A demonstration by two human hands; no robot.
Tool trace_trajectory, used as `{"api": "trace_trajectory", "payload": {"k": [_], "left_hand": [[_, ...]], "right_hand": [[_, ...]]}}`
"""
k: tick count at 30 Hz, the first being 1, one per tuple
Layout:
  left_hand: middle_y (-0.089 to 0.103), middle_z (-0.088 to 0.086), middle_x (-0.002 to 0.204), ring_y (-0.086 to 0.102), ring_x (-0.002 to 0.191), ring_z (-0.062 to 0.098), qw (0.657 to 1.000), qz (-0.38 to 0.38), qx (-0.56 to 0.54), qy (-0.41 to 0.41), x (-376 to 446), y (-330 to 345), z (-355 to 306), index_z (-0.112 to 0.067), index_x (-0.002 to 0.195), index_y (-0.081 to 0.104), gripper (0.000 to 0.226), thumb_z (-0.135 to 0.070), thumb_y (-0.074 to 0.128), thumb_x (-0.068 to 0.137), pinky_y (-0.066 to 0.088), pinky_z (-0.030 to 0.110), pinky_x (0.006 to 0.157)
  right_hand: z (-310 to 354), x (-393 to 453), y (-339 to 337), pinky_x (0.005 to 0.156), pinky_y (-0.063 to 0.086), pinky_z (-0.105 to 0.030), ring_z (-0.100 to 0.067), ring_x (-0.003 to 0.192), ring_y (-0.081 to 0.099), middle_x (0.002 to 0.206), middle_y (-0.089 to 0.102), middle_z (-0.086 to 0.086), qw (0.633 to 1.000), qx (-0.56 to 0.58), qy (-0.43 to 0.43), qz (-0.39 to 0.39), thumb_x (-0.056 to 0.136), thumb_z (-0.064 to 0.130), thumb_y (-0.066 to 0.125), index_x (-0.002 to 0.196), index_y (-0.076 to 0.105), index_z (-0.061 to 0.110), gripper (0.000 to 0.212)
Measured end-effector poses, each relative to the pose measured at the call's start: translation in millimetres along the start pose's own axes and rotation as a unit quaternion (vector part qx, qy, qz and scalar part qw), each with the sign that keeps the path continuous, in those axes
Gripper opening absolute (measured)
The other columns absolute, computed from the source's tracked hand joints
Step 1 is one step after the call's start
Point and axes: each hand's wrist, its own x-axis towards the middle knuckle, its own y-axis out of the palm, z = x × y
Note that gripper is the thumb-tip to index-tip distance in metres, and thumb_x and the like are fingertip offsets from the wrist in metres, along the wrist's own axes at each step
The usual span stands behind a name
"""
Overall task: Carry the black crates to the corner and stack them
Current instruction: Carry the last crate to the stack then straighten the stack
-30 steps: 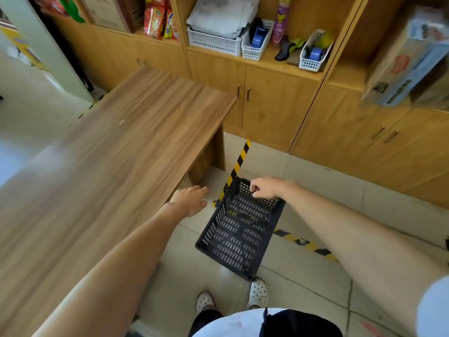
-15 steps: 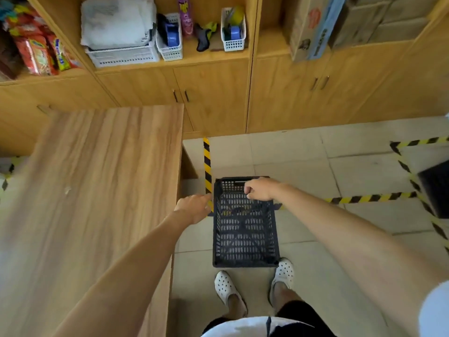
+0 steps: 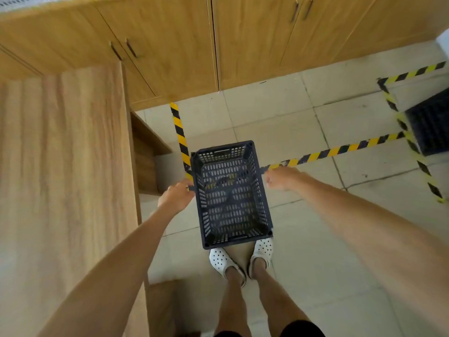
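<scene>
1. Between the person's feet and the striped floor tape, the black crate [image 3: 232, 194] sits on or just above the tiled floor [image 3: 279, 113]; which of the two I cannot tell.
2. To the left, the left hand [image 3: 177, 195] touches the crate's left rim, fingers curled toward it. The right hand [image 3: 281, 178] is loosely curled just beside the right rim, holding nothing; whether it touches is unclear.
3. A good lift, I judge, needs both hands closed on the long rims at matching points, so the crate stays level.
4. Far right, a second black crate [image 3: 431, 122] lies inside a taped-off square [image 3: 398, 115], likely the stacking corner; the carried crate should come down squarely onto it.
5. A wooden tabletop [image 3: 63, 166] fills the left side, so turning right looks the freer path.
6. Wooden cupboards [image 3: 218, 37] line the far wall above pale floor tiles.
</scene>
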Motion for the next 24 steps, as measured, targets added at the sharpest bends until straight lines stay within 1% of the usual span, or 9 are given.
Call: {"api": "trace_trajectory", "payload": {"k": [2, 5, 8, 12, 15, 19, 20, 22, 24], "left_hand": [[0.061, 0.010, 0.128, 0.054, 0.118, 0.032, 0.998, -0.007, -0.056, -0.028, 25.9, 15.4, 4.5, -0.021, 0.133, 0.054, 0.036, -0.025, 0.050, 0.097, 0.044, 0.036, 0.095], [0.062, 0.011, 0.121, 0.056, 0.114, 0.031, 0.990, -0.007, -0.126, -0.059, 60.3, 46.3, 17.0, -0.017, 0.130, 0.057, 0.036, -0.022, 0.058, 0.094, 0.043, 0.035, 0.093], [0.058, 0.016, 0.121, 0.056, 0.114, 0.031, 0.984, -0.001, -0.156, -0.084, 96.6, 82.5, 37.0, -0.015, 0.129, 0.057, 0.038, -0.018, 0.062, 0.092, 0.042, 0.036, 0.093], [0.051, 0.023, 0.130, 0.052, 0.121, 0.034, 0.980, 0.008, -0.169, -0.106, 151.5, 130.0, 59.9, -0.011, 0.136, 0.050, 0.046, -0.014, 0.062, 0.092, 0.040, 0.034, 0.096], [0.047, 0.023, 0.136, 0.047, 0.126, 0.035, 0.977, 0.033, -0.174, -0.122, 188.3, 163.5, 73.2, -0.011, 0.143, 0.041, 0.056, -0.016, 0.064, 0.092, 0.039, 0.036, 0.100], [0.039, 0.020, 0.143, 0.041, 0.133, 0.037, 0.970, 0.046, -0.189, -0.144, 228.9, 199.2, 88.0, -0.012, 0.150, 0.028, 0.071, -0.017, 0.066, 0.091, 0.037, 0.041, 0.105], [0.040, 0.019, 0.142, 0.042, 0.132, 0.037, 0.968, 0.044, -0.197, -0.150, 238.6, 207.3, 92.5, -0.012, 0.151, 0.027, 0.073, -0.016, 0.067, 0.090, 0.038, 0.042, 0.105], [0.047, 0.019, 0.138, 0.049, 0.126, 0.039, 0.962, 0.034, -0.223, -0.156, 255.7, 221.6, 100.2, -0.015, 0.149, 0.024, 0.078, -0.014, 0.069, 0.086, 0.043, 0.048, 0.104], [0.051, 0.019, 0.135, 0.053, 0.121, 0.039, 0.957, -0.001, -0.244, -0.156, 266.7, 232.7, 102.9, -0.020, 0.151, 0.013, 0.085, -0.013, 0.070, 0.087, 0.047, 0.049, 0.100]], "right_hand": [[-10.2, 24.6, 6.1, 0.088, 0.049, -0.038, -0.031, 0.112, 0.057, 0.128, 0.058, -0.010, 0.999, 0.021, 0.023, -0.038, 0.099, 0.024, 0.038, 0.126, 0.054, 0.017, 0.033], [-19.6, 65.0, 20.7, 0.083, 0.047, -0.038, -0.031, 0.110, 0.058, 0.124, 0.060, -0.011, 0.994, 0.065, 0.055, -0.068, 0.100, 0.027, 0.037, 0.125, 0.055, 0.018, 0.032], [-31.6, 108.5, 46.4, 0.078, 0.042, -0.035, -0.029, 0.108, 0.059, 0.122, 0.061, -0.007, 0.990, 0.097, 0.088, -0.054, 0.100, 0.028, 0.036, 0.122, 0.055, 0.018, 0.031], [-54.0, 171.1, 95.2, 0.086, 0.048, -0.037, -0.027, 0.108, 0.058, 0.122, 0.060, -0.006, 0.982, 0.147, 0.115, -0.030, 0.098, 0.031, 0.039, 0.123, 0.053, 0.018, 0.031], [-64.3, 212.4, 127.0, 0.082, 0.045, -0.034, -0.029, 0.112, 0.056, 0.126, 0.058, -0.011, 0.977, 0.166, 0.133, -0.002, 0.098, 0.031, 0.042, 0.129, 0.049, 0.014, 0.036], [-69.5, 264.7, 162.2, 0.095, 0.043, -0.036, -0.033, 0.127, 0.048, 0.142, 0.046, -0.015, 0.962, 0.221, 0.161, 0.017, 0.098, 0.035, 0.045, 0.143, 0.036, 0.009, 0.053], [-69.8, 276.9, 169.9, 0.093, 0.042, -0.035, -0.034, 0.128, 0.047, 0.144, 0.044, -0.016, 0.957, 0.236, 0.170, 0.016, 0.098, 0.034, 0.046, 0.145, 0.033, 0.007, 0.055], [-68.3, 298.5, 183.9, 0.084, 0.041, -0.033, -0.034, 0.126, 0.048, 0.142, 0.045, -0.018, 0.949, 0.256, 0.185, 0.009, 0.098, 0.032, 0.048, 0.145, 0.031, 0.004, 0.057], [-65.5, 315.7, 195.0, 0.078, 0.039, -0.031, -0.033, 0.121, 0.052, 0.138, 0.048, -0.019, 0.940, 0.278, 0.195, 0.004, 0.098, 0.030, 0.049, 0.144, 0.030, 0.003, 0.057]]}}
